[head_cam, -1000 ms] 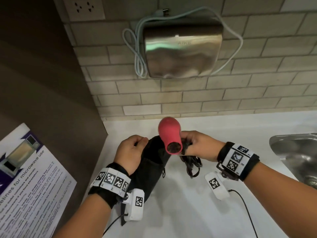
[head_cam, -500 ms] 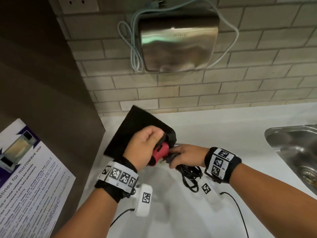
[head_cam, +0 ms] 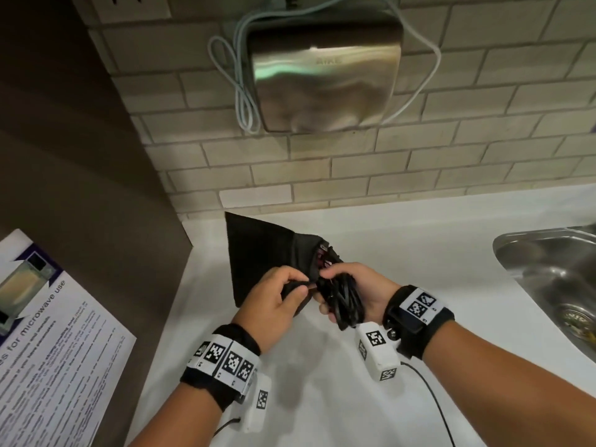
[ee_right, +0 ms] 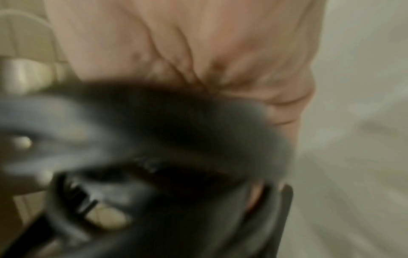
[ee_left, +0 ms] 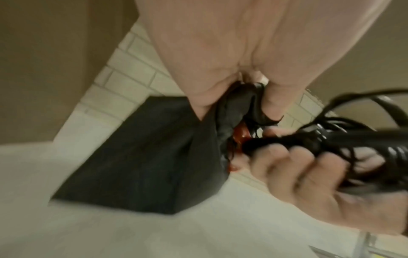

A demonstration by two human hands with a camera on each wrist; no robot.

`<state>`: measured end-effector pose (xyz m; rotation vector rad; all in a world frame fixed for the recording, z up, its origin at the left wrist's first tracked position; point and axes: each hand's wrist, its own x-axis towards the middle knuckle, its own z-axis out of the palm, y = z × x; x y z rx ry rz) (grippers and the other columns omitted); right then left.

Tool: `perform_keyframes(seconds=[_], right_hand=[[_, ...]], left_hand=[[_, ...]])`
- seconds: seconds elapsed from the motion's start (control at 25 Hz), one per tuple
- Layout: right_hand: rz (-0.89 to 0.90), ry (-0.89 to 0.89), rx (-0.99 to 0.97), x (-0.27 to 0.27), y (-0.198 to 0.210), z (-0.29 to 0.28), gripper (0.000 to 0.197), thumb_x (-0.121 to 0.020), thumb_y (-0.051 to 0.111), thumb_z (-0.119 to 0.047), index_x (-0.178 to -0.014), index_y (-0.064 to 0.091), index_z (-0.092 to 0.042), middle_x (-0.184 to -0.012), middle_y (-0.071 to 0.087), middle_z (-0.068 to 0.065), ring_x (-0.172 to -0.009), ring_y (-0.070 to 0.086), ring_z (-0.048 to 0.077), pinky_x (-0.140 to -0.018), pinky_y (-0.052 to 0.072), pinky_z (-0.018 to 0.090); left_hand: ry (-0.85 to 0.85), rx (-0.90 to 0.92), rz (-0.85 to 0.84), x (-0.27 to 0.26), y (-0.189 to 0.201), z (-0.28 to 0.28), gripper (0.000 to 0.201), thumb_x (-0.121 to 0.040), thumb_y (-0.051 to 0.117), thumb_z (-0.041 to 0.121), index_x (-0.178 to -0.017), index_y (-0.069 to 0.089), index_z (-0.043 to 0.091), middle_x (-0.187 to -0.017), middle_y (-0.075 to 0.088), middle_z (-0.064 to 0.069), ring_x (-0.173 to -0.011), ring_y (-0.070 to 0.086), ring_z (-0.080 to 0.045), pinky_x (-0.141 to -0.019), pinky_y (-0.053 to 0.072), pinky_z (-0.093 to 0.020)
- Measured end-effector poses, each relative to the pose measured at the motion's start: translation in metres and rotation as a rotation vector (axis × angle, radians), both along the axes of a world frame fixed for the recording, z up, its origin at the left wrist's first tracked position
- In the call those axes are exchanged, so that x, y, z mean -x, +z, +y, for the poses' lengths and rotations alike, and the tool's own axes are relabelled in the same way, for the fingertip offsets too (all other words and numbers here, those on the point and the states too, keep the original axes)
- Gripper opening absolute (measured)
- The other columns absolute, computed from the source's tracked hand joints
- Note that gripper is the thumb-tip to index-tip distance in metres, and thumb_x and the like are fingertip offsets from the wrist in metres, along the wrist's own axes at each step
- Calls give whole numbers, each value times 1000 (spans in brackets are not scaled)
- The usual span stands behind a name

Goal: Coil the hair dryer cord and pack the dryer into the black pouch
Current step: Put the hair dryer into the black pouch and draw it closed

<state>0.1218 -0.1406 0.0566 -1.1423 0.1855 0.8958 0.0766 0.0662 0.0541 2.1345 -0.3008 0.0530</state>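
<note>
The left hand (head_cam: 274, 298) is pinching the gathered rim of the black pouch (head_cam: 258, 250), fingers curled into the fabric. The right hand (head_cam: 351, 291) is clenching the coiled black cord (head_cam: 345, 298) just beside the pouch mouth. The red hair dryer (ee_left: 308, 135) is sitting almost wholly inside the pouch, only a glossy red sliver showing at the opening. The pouch is resting on the white desk (head_cam: 403, 253), its far corner pointing toward the brick wall.
</note>
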Motion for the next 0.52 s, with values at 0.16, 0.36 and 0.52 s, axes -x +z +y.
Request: perform_keyframes(seconds=[0.16, 0.36, 0.52], right_hand=[[36, -124, -144, 4, -9, 23, 29, -99, 48, -18, -93, 71, 0, -75, 70, 16, -61, 71, 27, -56, 59, 33], [-229, -83, 228, 8, -35, 33, 25, -91, 64, -15, -114, 74, -11, -114, 78, 21, -99, 75, 32, -103, 56, 51], [-605, 207, 619, 13, -34, 48, 32, -94, 62, -19, -124, 68, -24, -126, 74, 9, -111, 72, 19, -109, 52, 43]], left_hand=[[57, 252, 28, 9, -6, -27, 14, -102, 58, 16, -96, 64, 26, -78, 67, 16, -73, 63, -1, -70, 49, -21], [226, 626, -28, -4, 28, -35, 18, -103, 56, 13, -89, 66, 18, -73, 73, 11, -71, 68, 0, -71, 54, -21], [18, 320, -20, -21, 26, -36, 11, -96, 65, 21, -90, 74, 20, -86, 74, -4, -77, 67, -11, -78, 54, -33]])
